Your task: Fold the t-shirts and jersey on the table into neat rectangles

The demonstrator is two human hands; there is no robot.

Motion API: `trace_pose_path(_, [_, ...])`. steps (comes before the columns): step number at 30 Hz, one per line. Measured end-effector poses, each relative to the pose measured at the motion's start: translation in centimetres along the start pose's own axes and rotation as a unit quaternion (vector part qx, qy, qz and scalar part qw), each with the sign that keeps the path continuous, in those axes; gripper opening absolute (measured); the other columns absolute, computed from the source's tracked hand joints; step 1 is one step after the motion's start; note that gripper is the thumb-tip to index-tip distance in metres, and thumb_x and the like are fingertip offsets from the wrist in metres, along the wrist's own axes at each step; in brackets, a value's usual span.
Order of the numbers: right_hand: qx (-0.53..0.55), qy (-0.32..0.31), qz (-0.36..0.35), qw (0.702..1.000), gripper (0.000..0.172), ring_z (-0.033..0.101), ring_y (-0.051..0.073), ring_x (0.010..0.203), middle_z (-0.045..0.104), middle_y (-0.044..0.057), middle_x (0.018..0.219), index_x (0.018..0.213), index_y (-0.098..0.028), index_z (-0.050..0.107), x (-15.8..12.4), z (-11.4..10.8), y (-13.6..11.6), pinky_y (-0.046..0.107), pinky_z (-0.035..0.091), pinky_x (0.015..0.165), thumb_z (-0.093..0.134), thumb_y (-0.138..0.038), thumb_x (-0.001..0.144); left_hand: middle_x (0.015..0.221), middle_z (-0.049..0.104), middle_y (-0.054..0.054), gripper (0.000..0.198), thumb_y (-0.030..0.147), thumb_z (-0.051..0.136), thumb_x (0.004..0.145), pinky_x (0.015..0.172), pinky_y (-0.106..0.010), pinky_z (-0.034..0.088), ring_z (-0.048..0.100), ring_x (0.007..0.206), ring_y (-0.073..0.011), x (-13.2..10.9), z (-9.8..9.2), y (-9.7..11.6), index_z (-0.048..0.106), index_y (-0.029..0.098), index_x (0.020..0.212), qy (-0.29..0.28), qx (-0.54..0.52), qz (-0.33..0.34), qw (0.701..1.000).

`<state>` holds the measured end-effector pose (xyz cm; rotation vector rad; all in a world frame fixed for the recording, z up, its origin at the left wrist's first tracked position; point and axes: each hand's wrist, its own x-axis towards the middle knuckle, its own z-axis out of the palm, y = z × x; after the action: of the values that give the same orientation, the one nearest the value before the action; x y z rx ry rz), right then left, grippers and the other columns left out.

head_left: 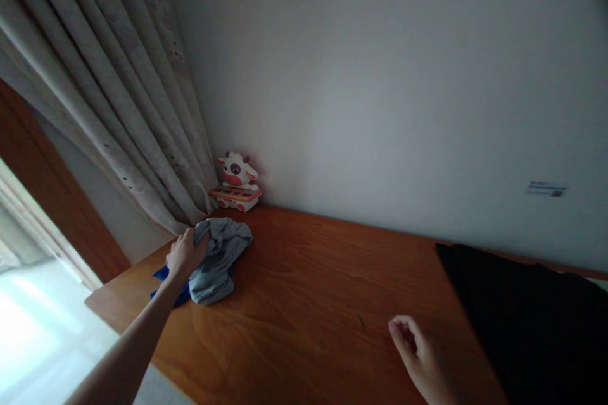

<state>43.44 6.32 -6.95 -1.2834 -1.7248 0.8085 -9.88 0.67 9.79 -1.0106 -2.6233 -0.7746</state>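
Observation:
A crumpled grey cloth (216, 269), perhaps a garment, lies toward the left end of the wooden table. My left hand (186, 253) reaches out to its left edge, with the fingers closed on a bunch of the fabric. Partly under it, blue cloth (182, 295) shows below my wrist and forearm. Over the front right of the table, my right hand (418, 354) is loosely curled, thumb and index finger close together, and nothing is visible in it. A small dark mark or sliver (361, 321) is on the wood to the left of that hand.
A toy cow with a keyboard (236, 183) stands in the back left corner, against the wall (361, 107). A long curtain (109, 88) hangs at the left. Black fabric (546, 323) covers the right end of the brown wooden table (308, 285).

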Motion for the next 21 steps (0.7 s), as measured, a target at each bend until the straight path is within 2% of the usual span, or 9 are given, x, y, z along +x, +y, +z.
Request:
trace_pose_path(6, [0.017,0.011,0.004,1.0,0.047,0.063,0.019,0.066,0.068,0.004,0.075,0.091,-0.023,0.065,0.2,0.1,-0.3,0.028,0.051,0.061,0.049,-0.067,0.09,0.101,0.066,-0.006,0.05,0.063,0.044,0.091,0.076,-0.032,0.052,0.065,0.093,-0.023,-0.6,-2.8,6.2,0.052,0.022,0.118,0.087,-0.188,0.027,0.978])
trace_pose_path(9, [0.043,0.046,0.006,0.998,0.045,0.063,0.018,0.067,0.066,0.004,0.077,0.098,-0.022,0.063,0.4,0.2,-0.3,0.028,0.052,0.062,0.054,-0.066,0.089,0.1,0.065,-0.002,0.048,0.062,0.059,0.084,0.08,-0.029,0.051,0.063,0.095,-0.0206,-3.7,-3.7,10.9,0.056,0.023,0.112,0.11,-0.351,0.093,0.925])
trace_pose_path(11, [0.063,0.071,0.004,0.995,0.046,0.061,0.017,0.066,0.066,0.003,0.08,0.106,-0.022,0.061,0.3,0.2,-0.4,0.028,0.052,0.062,0.059,-0.063,0.087,0.099,0.065,-0.001,0.046,0.059,0.064,0.082,0.085,-0.029,0.05,0.062,0.096,-0.0198,-6.6,-3.7,14.1,0.059,0.023,0.111,0.09,-0.403,0.135,0.9])
trace_pose_path(12, [0.075,0.078,-0.001,0.994,0.047,0.062,0.018,0.069,0.067,0.005,0.086,0.112,-0.021,0.06,0.3,0.1,-0.4,0.029,0.053,0.064,0.062,-0.061,0.086,0.097,0.066,0.0,0.046,0.058,0.065,0.082,0.087,-0.03,0.05,0.062,0.095,-0.0196,-8.1,-3.5,15.5,0.059,0.023,0.111,0.065,-0.424,0.155,0.89])
trace_pose_path(14, [0.1,0.081,-0.016,0.992,0.058,0.066,0.021,0.086,0.068,0.01,0.108,0.127,-0.022,0.054,0.1,-0.1,-0.6,0.032,0.056,0.072,0.068,-0.057,0.083,0.102,0.068,-0.003,0.045,0.057,0.061,0.086,0.091,-0.032,0.05,0.064,0.098,-0.0202,-11.2,-2.6,17.8,0.059,0.023,0.116,-0.061,-0.477,0.212,0.851])
trace_pose_path(16, [0.121,0.066,-0.041,0.99,0.077,0.064,0.027,0.109,0.06,0.015,0.131,0.143,-0.024,0.043,-0.1,-0.3,-0.9,0.037,0.057,0.083,0.074,-0.054,0.079,0.117,0.069,-0.007,0.044,0.056,0.05,0.094,0.097,-0.035,0.05,0.064,0.108,-0.0221,-14.0,-1.1,19.4,0.06,0.023,0.121,-0.233,-0.523,0.27,0.774])
trace_pose_path(18, [0.133,0.051,-0.066,0.988,0.093,0.057,0.031,0.125,0.052,0.016,0.143,0.151,-0.026,0.034,-0.2,-0.3,-1.3,0.043,0.054,0.094,0.079,-0.052,0.074,0.131,0.066,-0.009,0.04,0.051,0.043,0.098,0.104,-0.038,0.048,0.061,0.121,-0.0235,-16.3,1.1,20.1,0.062,0.024,0.12,-0.353,-0.526,0.311,0.709])
trace_pose_path(19, [0.133,0.051,-0.074,0.987,0.096,0.055,0.031,0.129,0.051,0.016,0.145,0.152,-0.026,0.033,-0.2,-0.2,-1.4,0.045,0.052,0.099,0.08,-0.051,0.073,0.134,0.065,-0.008,0.037,0.049,0.043,0.099,0.106,-0.039,0.047,0.06,0.124,-0.0235,-17.3,2.5,20.2,0.064,0.025,0.118,-0.378,-0.511,0.326,0.7])
trace_pose_path(21, [0.118,0.077,-0.073,0.987,0.09,0.057,0.03,0.128,0.056,0.014,0.14,0.15,-0.025,0.037,0.0,0.1,-1.5,0.046,0.049,0.103,0.081,-0.049,0.074,0.132,0.066,-0.007,0.031,0.044,0.047,0.098,0.107,-0.04,0.047,0.06,0.124,-0.0233,-18.8,5.4,19.9,0.065,0.026,0.116,-0.369,-0.465,0.358,0.721])
